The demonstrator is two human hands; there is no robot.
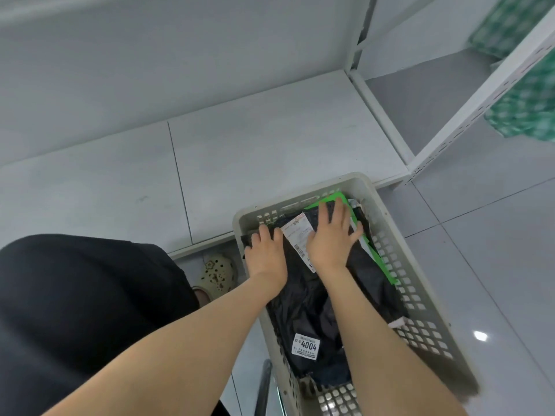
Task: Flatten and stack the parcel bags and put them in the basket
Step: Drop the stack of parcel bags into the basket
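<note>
A beige perforated basket (420,265) stands on the floor in front of me. Inside it lies a stack of black parcel bags (312,304) with white shipping labels, and a green bag (330,199) shows at the far end. My left hand (265,253) rests flat on the stack at the basket's left wall, fingers straight. Beside it, my right hand (332,235) presses down on the top black bag with fingers spread, partly over a white label (297,235). A second label marked 4004 (306,346) sits nearer to me.
A low white shelf board (210,163) runs behind the basket. A white metal rack upright (468,109) stands at the right with green patterned cloth (525,109) on it. My foot in a beige clog (217,273) is left of the basket. Glossy floor tiles lie to the right.
</note>
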